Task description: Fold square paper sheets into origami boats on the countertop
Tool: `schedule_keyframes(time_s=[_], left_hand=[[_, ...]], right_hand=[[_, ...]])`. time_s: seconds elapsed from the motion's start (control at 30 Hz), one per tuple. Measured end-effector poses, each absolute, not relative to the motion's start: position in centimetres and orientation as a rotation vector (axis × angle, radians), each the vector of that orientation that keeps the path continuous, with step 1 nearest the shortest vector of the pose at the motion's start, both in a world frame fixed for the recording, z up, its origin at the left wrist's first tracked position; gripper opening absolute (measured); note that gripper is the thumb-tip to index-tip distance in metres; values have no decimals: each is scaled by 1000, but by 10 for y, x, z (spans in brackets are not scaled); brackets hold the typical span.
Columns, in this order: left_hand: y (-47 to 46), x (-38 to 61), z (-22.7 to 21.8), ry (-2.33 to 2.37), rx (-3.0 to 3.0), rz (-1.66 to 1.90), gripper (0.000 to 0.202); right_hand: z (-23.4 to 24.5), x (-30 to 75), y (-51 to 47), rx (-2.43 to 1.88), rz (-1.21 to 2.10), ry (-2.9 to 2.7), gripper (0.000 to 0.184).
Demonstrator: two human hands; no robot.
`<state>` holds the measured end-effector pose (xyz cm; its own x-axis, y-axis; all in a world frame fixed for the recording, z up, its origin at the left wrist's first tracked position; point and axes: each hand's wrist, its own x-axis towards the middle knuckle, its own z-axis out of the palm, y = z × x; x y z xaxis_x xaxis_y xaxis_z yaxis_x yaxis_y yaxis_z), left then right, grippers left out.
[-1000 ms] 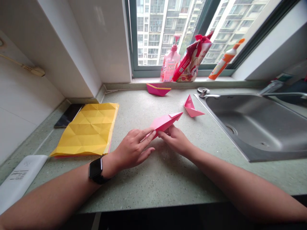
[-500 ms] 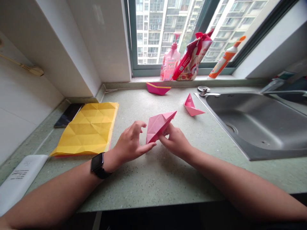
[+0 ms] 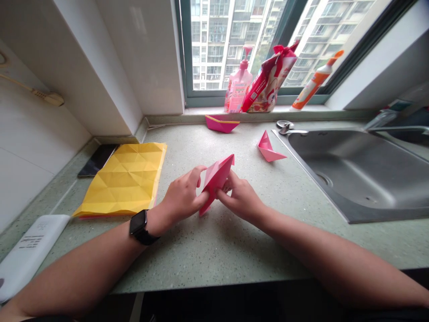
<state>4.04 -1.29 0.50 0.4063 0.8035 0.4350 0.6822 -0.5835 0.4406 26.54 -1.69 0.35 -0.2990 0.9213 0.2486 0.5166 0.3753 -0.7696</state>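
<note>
Both my hands grip a folded pink paper piece (image 3: pixel 216 179) just above the green speckled counter (image 3: pixel 214 250). My left hand (image 3: pixel 182 199), with a black watch on its wrist, pinches the paper's left side between thumb and fingers. From the right, my right hand (image 3: pixel 239 197) pinches the same piece. The paper stands tilted, its point up and to the right. A small pink folded boat (image 3: pixel 268 150) lies further back on the counter, and a darker pink folded boat (image 3: pixel 221 124) sits by the window sill.
A creased yellow sheet (image 3: pixel 125 179) lies at the left, with a dark phone (image 3: pixel 97 160) behind it and a white device (image 3: pixel 28 248) at the near left. A steel sink (image 3: pixel 362 174) fills the right. Bottles and a red pouch (image 3: pixel 268 85) stand on the sill.
The pink paper has been turned from lying low and flat to standing more upright. My left hand has closed onto its left side, and both hands have drawn together.
</note>
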Motion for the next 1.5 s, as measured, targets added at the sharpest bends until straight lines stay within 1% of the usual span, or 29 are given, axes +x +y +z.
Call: schedule_keyframes(time_s=[0.07,0.1,0.27,0.37,0.43,0.57,0.73,0.93,1.0,1.1,1.23,1.3,1.4,1.5], left_hand=[[-14,42,10,1368,2442,850,47],[-14,42,12,1387,2435,824,46],[-14,41,19,1405,2429,804,43],[-15,40,20,1422,2401,799,46],[-15,40,21,1425,2391,800,48],[-14,36,19,1405,2401,829,48],[-11,31,11,1333,2428,869,40],[-4,26,2,1243,2408,896,34],[-2,25,0,1213,2418,907,32],[2,23,-3,1157,2443,927,34],[6,21,-8,1005,2457,922,50],[7,20,-9,947,2471,886,53],[8,18,-10,930,2509,812,55],[6,17,-7,949,2558,698,56]], right_hand=[[4,264,-18,-1252,748,-1959,31],[4,264,-18,-1258,754,-1959,36],[6,267,-16,-1306,807,-1978,67],[6,269,-16,-1339,809,-1982,73],[6,269,-16,-1353,772,-1985,71],[5,275,-13,-1382,634,-2029,61],[-4,286,-3,-1348,471,-2081,44],[-13,295,8,-1144,379,-2016,26],[-15,297,11,-1103,369,-2000,22],[-16,302,16,-1059,438,-1990,26],[-18,311,23,-950,577,-2063,27],[-17,316,27,-892,615,-2135,27],[-15,325,31,-819,604,-2257,30],[-11,333,35,-766,526,-2371,35]])
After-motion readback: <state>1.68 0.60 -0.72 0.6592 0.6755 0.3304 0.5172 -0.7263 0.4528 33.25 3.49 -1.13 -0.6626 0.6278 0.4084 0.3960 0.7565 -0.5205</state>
